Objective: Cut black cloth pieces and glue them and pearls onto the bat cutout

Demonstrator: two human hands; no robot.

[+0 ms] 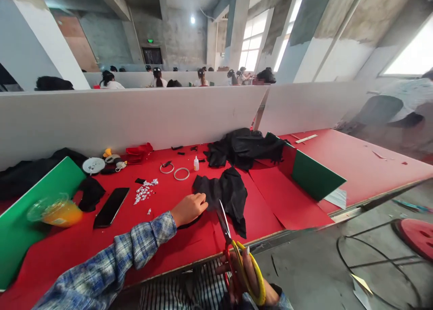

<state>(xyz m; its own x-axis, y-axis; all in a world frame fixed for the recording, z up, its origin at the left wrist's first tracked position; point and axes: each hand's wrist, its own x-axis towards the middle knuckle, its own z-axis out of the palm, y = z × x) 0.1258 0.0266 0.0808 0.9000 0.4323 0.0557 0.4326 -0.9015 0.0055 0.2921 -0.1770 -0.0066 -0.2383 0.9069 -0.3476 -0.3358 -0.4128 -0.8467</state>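
Note:
My left hand (pixel 190 208) is closed at the left edge of a crumpled piece of black fabric (pixel 233 195) on the red table covering (pixel 169 247); its fingertips pinch the cloth's edge. Near the table's front edge, my right hand (pixel 248 274) grips scissors (pixel 259 278) with yellow and red handles. The blades are slightly parted and point up and away, their tips just over the lower part of the fabric. A dark strip lies partly under my left hand and wrist.
Left of my hands are a black phone (pixel 111 207), white beads (pixel 144 192), a tilted cup of orange drink (pixel 64 212) and a green panel (pixel 20 224). Behind are a small bottle (pixel 196 163), rings (pixel 181 174) and black cloth (pixel 243 147). Another green panel (pixel 314 177) stands right.

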